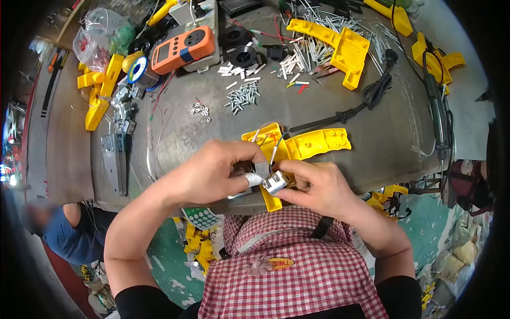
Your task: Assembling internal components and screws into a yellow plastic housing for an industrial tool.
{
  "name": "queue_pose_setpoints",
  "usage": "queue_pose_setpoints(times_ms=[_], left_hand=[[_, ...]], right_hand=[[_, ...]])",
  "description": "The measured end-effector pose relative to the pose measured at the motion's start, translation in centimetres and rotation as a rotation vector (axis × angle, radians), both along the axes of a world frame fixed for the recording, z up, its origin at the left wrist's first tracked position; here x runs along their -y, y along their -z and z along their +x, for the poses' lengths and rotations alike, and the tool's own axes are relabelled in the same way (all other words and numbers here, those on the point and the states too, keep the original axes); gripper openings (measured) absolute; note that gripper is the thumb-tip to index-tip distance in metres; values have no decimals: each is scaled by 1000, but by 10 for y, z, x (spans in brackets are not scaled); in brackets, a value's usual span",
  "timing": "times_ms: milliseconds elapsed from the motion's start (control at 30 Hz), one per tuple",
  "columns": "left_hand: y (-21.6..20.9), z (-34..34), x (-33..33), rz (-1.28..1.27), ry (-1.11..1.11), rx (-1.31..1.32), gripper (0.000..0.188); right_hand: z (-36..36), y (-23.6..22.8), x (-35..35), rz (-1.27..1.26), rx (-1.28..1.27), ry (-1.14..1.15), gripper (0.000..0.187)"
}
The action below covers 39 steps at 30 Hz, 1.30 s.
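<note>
A yellow plastic housing half (316,143) shaped like a gun lies at the front edge of the bench, with thin wires inside and a black power cord (324,122) leading out. Over its near part, my right hand (321,183) pinches a small silver metal part (275,182) between thumb and fingers. My left hand (212,170) meets it from the other side, its fingers closed and its white-wrapped thumb tip against the metal part. What lies between the left thumb and index finger is partly hidden. Thin wires rise beside the metal part.
Beyond my hands lie screws (243,97), small white nuts (201,110) and a pile of metal rods (313,53). An orange meter (183,49) and a solder spool (139,70) stand back left. A soldering iron (436,117) hangs right. Another person (69,234) sits at left.
</note>
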<state>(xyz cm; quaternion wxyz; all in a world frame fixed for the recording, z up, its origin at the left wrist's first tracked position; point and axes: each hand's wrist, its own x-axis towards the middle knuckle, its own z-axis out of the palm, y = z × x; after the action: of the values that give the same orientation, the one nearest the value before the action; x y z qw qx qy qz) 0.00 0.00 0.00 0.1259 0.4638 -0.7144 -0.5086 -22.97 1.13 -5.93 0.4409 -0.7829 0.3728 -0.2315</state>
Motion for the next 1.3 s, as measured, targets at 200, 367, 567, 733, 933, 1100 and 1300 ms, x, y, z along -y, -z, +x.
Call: queue_pose_setpoints(times_ms=[200,367,567,733,933,1100,1300], left_hand=[[-4,2,8,-6,93,49,20],[1,-5,-4,-261,121,45,17],[7,0,-5,-203,9,30,23],[12,2,-8,-346,112,20,20],[4,-9,-17,-283,-3,135,23],[-7,-20,-27,-20,-158,274,34],[4,-18,-10,-155,-130,-18,30]], right_hand=[[2,0,-1,-65,60,13,38],[2,-3,-1,3,29,21,37],[0,-1,-1,19,24,33,38],[2,-2,-1,22,35,33,39],[3,-1,-2,35,39,50,38],[3,-1,-3,18,39,62,37],[3,1,-4,25,100,75,38]])
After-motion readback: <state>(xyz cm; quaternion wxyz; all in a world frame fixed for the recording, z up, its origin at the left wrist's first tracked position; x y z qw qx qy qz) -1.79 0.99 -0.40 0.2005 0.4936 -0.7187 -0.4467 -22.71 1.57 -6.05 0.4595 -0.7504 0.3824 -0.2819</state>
